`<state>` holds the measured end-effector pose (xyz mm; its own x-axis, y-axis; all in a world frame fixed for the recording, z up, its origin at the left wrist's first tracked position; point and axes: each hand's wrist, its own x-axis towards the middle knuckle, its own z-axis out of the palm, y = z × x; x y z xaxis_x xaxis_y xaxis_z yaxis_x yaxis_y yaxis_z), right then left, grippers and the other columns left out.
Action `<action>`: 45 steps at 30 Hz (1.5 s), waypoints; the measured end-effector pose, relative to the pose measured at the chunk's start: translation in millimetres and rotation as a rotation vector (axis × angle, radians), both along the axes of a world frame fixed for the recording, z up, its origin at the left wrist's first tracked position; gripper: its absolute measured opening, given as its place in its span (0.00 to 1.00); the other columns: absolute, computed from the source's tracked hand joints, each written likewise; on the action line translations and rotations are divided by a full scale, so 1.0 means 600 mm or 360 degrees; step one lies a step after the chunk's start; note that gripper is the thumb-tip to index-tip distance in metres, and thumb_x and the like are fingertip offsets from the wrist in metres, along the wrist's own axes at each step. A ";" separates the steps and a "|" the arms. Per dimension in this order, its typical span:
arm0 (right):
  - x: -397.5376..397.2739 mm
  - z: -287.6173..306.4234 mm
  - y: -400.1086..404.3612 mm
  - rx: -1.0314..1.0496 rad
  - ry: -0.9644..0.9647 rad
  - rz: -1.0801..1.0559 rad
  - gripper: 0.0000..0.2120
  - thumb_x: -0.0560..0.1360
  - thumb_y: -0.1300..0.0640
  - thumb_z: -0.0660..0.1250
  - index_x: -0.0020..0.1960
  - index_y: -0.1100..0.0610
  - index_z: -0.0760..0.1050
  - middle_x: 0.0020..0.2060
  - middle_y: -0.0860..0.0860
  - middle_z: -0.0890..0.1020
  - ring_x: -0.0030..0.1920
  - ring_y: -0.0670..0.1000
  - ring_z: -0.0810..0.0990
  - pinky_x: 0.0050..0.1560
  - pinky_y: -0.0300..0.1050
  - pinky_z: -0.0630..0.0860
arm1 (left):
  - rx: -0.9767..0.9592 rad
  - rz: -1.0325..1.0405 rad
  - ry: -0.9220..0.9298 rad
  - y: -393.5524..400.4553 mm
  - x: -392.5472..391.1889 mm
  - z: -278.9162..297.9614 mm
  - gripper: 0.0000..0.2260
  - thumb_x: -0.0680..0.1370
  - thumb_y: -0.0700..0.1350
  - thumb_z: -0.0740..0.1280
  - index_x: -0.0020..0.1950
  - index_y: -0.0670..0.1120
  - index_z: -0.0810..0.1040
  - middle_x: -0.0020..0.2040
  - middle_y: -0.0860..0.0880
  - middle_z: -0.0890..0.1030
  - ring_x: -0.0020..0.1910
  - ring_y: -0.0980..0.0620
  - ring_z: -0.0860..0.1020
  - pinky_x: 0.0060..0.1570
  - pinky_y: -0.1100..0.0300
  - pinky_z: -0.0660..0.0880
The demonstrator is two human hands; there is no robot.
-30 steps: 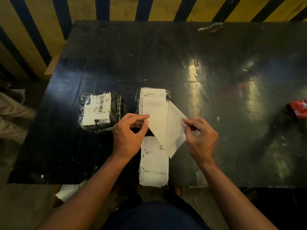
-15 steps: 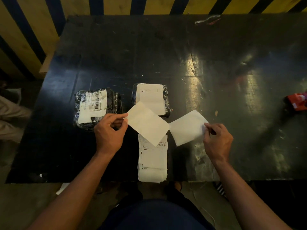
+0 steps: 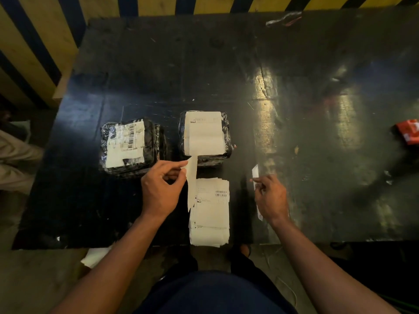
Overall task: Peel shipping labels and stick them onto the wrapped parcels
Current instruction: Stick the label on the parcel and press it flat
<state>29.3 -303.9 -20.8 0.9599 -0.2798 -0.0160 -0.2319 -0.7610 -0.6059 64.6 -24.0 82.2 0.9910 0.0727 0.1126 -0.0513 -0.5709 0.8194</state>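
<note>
The left hand (image 3: 159, 189) pinches a white sheet (image 3: 191, 182) between thumb and fingertips; the sheet is seen almost edge-on, hanging down in the middle of the frame. The right hand (image 3: 271, 198) also grips a thin sheet (image 3: 255, 172), which stands up as a narrow strip above the fingers. I cannot tell which one is the sticky label and which is the backing paper.

Just below the left sheet lies the stack of labels (image 3: 209, 211), at the lower centre. Just above it is a wrapped parcel (image 3: 205, 138) that already carries a pale sheet on top. Another wrapped parcel (image 3: 129, 146), with a printed barcode label, lies at middle left on the dark table (image 3: 158, 64).

The risk, I think, is that the hanging sheet curls and sticks to itself, to the fingers, or to the stack below it, because it is held only at one corner. It may also land crooked on the parcel.

The text on the labels is too small to read. A red object (image 3: 408, 131) is cut off by the right edge.
</note>
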 end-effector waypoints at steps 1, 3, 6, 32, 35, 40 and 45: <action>-0.001 -0.009 0.006 0.0005 0.0068 0.0022 0.10 0.78 0.66 0.70 0.57 0.60 0.85 0.51 0.52 0.82 0.44 0.48 0.78 0.48 0.37 0.75 | -0.0002 -0.0014 0.0011 -0.004 -0.002 -0.001 0.13 0.77 0.39 0.74 0.60 0.52 0.83 0.51 0.53 0.84 0.45 0.59 0.84 0.46 0.69 0.81; 0.000 -0.026 0.016 -0.0007 0.0204 0.0052 0.11 0.79 0.65 0.68 0.60 0.59 0.83 0.56 0.53 0.81 0.49 0.51 0.81 0.52 0.41 0.79 | -0.0041 -0.0024 0.0059 -0.013 -0.006 -0.004 0.17 0.77 0.37 0.74 0.65 0.49 0.82 0.51 0.52 0.83 0.46 0.60 0.83 0.48 0.71 0.80; 0.001 -0.045 0.017 -0.0121 0.0369 0.0200 0.14 0.79 0.62 0.68 0.63 0.55 0.83 0.65 0.52 0.79 0.62 0.55 0.78 0.64 0.48 0.76 | -0.0057 -0.0028 0.0085 -0.024 -0.009 -0.004 0.20 0.77 0.36 0.74 0.67 0.47 0.81 0.50 0.53 0.83 0.46 0.60 0.83 0.48 0.73 0.79; 0.039 0.166 0.147 -0.0214 -0.0729 0.0820 0.20 0.72 0.71 0.68 0.62 0.60 0.81 0.55 0.55 0.83 0.49 0.57 0.83 0.46 0.53 0.81 | -0.0447 0.0162 0.0204 -0.082 0.033 0.048 0.12 0.80 0.47 0.71 0.64 0.55 0.80 0.53 0.51 0.85 0.47 0.60 0.85 0.43 0.66 0.82; 0.045 0.181 0.137 0.0015 -0.0740 0.0678 0.13 0.76 0.68 0.70 0.59 0.61 0.83 0.53 0.53 0.85 0.50 0.52 0.84 0.50 0.48 0.83 | -0.0603 0.0117 0.0189 -0.077 0.027 0.051 0.22 0.82 0.52 0.67 0.75 0.60 0.68 0.58 0.51 0.81 0.52 0.56 0.84 0.48 0.64 0.81; 0.058 0.204 0.100 0.0735 -0.0577 0.0382 0.13 0.75 0.66 0.74 0.58 0.57 0.84 0.54 0.44 0.84 0.51 0.44 0.83 0.50 0.42 0.84 | -0.0517 0.0060 0.0346 -0.040 0.035 0.041 0.18 0.80 0.47 0.72 0.69 0.58 0.76 0.65 0.49 0.76 0.57 0.56 0.81 0.55 0.58 0.83; 0.065 0.205 0.075 0.1189 -0.0320 0.0201 0.12 0.76 0.64 0.75 0.59 0.56 0.85 0.52 0.45 0.86 0.51 0.54 0.85 0.53 0.51 0.85 | -0.0960 -0.0166 0.0553 -0.032 0.027 0.041 0.18 0.79 0.38 0.72 0.66 0.52 0.80 0.63 0.47 0.81 0.59 0.51 0.83 0.52 0.57 0.83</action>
